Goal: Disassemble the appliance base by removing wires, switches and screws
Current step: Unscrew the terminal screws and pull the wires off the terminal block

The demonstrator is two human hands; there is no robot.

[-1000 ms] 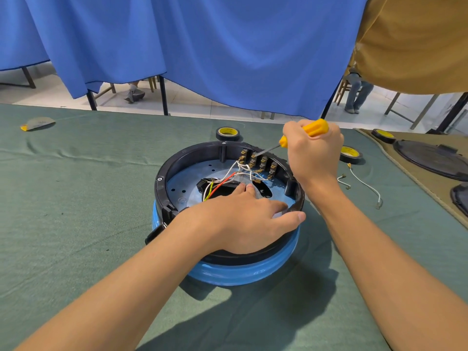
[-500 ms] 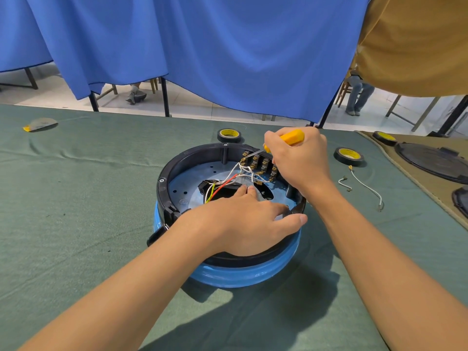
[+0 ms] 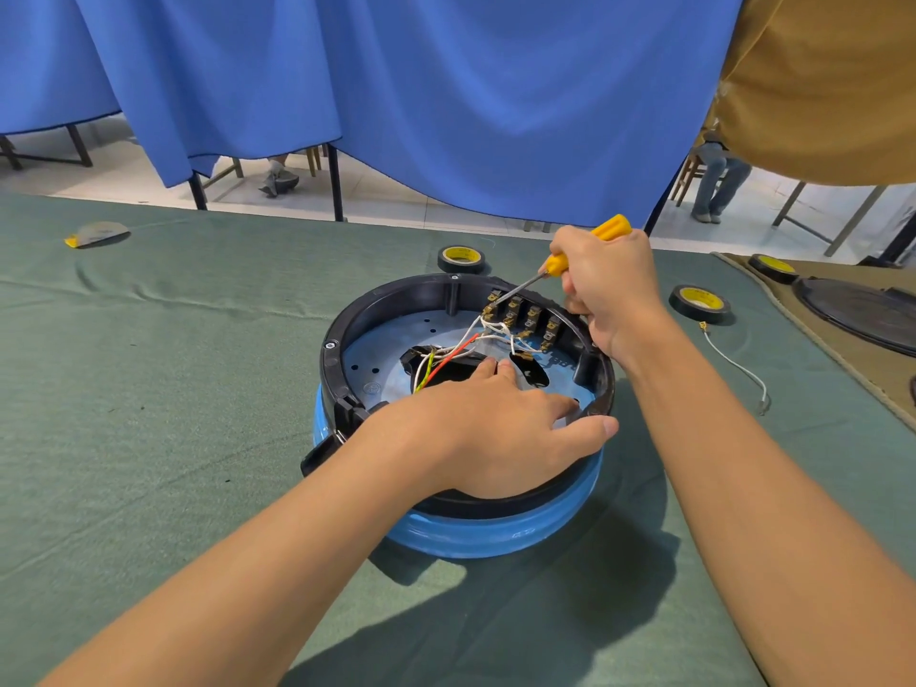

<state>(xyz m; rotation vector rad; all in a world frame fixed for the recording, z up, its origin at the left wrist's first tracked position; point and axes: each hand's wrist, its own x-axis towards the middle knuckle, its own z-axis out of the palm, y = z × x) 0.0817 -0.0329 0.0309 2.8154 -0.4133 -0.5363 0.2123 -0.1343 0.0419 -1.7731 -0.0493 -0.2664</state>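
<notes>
The round appliance base (image 3: 342, 369), black-rimmed with a blue skirt, lies upside down on the green cloth. Inside it a row of switches (image 3: 525, 314) stands at the far rim, with white, red and yellow-green wires (image 3: 446, 359) running to the centre opening. My left hand (image 3: 495, 433) rests flat over the near rim, fingers reaching inside and thumb along the rim's outside. My right hand (image 3: 609, 290) grips a yellow-handled screwdriver (image 3: 560, 262); its tip sits at the leftmost switch terminal.
Rolls of black tape lie behind the base (image 3: 461, 258) and to its right (image 3: 700, 302). A loose white wire (image 3: 733, 364) lies on the cloth at right. Black round parts (image 3: 862, 314) sit on a tan mat at the far right. A blue curtain hangs behind the table.
My right hand has tilted the screwdriver, the handle going up and right again after dipping left, with the tip staying at the leftmost switch. My left hand has kept its place on the base.
</notes>
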